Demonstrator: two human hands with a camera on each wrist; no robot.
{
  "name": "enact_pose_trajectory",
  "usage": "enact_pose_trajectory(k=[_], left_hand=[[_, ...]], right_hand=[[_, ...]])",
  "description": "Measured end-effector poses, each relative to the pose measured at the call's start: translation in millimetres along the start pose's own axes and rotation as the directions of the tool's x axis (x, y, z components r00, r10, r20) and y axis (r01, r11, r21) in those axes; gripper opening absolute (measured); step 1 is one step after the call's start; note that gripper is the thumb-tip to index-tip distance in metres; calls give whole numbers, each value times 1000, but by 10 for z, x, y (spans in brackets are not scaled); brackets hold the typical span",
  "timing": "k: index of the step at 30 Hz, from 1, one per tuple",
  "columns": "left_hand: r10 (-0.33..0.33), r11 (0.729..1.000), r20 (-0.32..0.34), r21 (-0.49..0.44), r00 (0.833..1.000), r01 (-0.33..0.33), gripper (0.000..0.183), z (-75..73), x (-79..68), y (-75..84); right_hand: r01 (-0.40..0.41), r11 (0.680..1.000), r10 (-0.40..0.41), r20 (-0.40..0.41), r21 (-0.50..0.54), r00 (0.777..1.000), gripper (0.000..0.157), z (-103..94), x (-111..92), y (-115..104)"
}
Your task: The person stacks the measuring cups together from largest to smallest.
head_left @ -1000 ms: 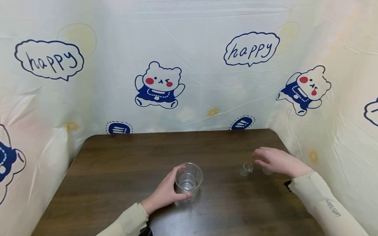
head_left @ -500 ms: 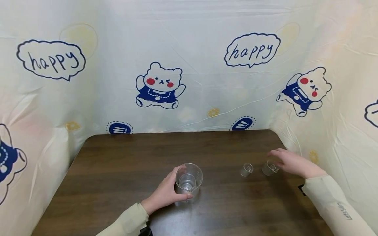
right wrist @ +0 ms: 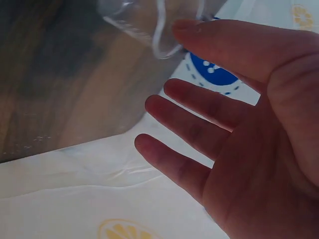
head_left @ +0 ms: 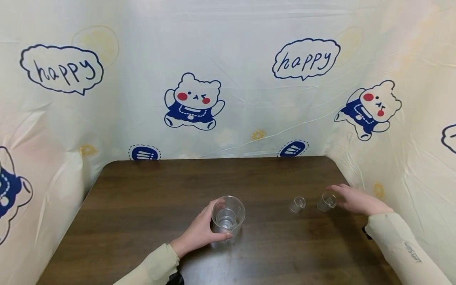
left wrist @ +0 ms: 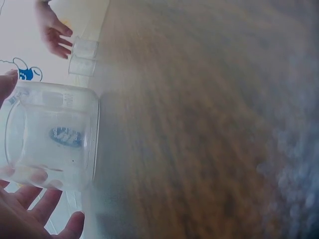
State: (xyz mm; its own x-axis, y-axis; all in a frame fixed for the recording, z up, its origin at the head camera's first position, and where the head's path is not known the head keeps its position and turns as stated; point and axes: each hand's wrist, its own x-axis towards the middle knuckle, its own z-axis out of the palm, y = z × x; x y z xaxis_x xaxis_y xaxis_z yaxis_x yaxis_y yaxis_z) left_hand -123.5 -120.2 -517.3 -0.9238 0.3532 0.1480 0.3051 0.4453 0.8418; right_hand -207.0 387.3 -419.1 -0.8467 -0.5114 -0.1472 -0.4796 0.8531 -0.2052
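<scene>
My left hand (head_left: 199,231) grips a large clear glass beaker (head_left: 240,215) from its left side, fingers around the back and thumb in front. Inside it stands a smaller beaker (head_left: 226,217), seen through the wall in the left wrist view too. To the right, two small beakers are upright on the table: the smallest (head_left: 297,205) and a slightly bigger one (head_left: 325,203). Just right of the bigger one is my right hand (head_left: 359,200), its fingers extended and fingertips close to the rim. The right wrist view has the thumb overlapping that beaker (right wrist: 132,25), the other fingers spread.
Everything stands on a dark brown wooden table (head_left: 149,198) with rounded far corners. Pale printed curtains (head_left: 249,95) with bears and "happy" bubbles hang behind it and along both sides, the right one close to my right arm.
My right hand has moved right, away from over the bigger small beaker, uncovering it, and then dipped slightly beside it. The left hand keeps its grip on the large beaker.
</scene>
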Motion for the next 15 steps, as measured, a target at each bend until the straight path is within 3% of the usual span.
enact_pose_trajectory(k=[7, 15], left_hand=[[25, 1000, 1, 7, 1000, -25, 101, 2, 1, -19], [22, 1000, -3, 3, 1000, -22, 100, 1, 6, -8]], right_hand=[[-16, 999, 14, 48, 42, 999, 60, 105, 4, 119], [-15, 997, 11, 52, 79, 999, 71, 195, 39, 146]])
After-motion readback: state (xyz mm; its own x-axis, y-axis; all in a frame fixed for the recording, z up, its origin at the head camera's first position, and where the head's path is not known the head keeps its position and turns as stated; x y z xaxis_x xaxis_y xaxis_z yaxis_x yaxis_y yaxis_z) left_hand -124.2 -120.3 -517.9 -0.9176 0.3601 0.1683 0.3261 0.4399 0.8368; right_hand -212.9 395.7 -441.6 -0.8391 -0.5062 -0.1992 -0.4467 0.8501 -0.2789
